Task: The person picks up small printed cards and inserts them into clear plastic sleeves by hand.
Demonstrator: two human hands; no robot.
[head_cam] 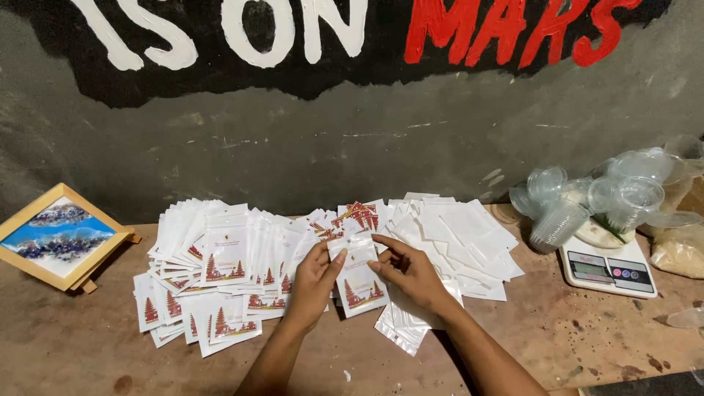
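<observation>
**A:** Scanning left to right: framed picture leaning at the wall, fanned stack of printed pouches, then the left hand and right hand sharing one small white pouch just above the desk. Plain pouches, plastic cups and a scale sit further right.

**B:** Grip?

**A:** Both pinched shut on its upper corners. Long axis runs away from the person, top edge toward the wall, red tree print at the near end.

**B:** Risk?

**A:** I'd guess slick film slipping from fingertips, or a wrist nudging the fanned piles out of order.
</observation>
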